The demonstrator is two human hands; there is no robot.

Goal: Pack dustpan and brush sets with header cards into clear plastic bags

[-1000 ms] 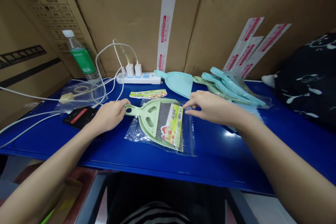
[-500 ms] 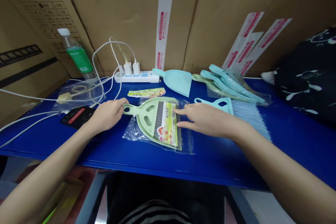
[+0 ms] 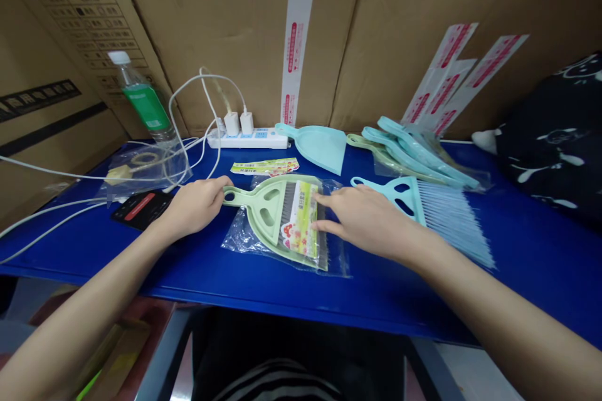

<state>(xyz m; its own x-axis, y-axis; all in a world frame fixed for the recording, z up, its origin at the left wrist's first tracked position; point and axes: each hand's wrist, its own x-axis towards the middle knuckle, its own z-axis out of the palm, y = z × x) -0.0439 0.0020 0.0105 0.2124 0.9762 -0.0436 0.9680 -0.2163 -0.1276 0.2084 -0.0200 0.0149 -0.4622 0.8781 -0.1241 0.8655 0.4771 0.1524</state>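
A green dustpan [image 3: 270, 213] with a brush nested in it lies on a clear plastic bag [image 3: 242, 238] in the middle of the blue table [image 3: 385, 282]. A colourful label card [image 3: 298, 222] rests across its bristles. My left hand [image 3: 195, 205] is closed around the end of the green handle. My right hand [image 3: 360, 216] lies flat, fingers stretched out, pressing on the label card and the bag's right side. A light blue brush [image 3: 439, 207] lies just right of that hand.
A blue dustpan [image 3: 320, 145], a loose label [image 3: 266, 166] and a power strip [image 3: 249, 138] with chargers and white cables sit behind. Bagged dustpan sets [image 3: 414, 153] are stacked at the back right. A water bottle [image 3: 143, 100], a dark card [image 3: 141, 208], cardboard boxes and a black bag [image 3: 555, 138] surround the table.
My right hand has moved from the bag's far top edge down onto the label card and flattened. The light blue brush is now uncovered. My left hand has stayed on the handle.
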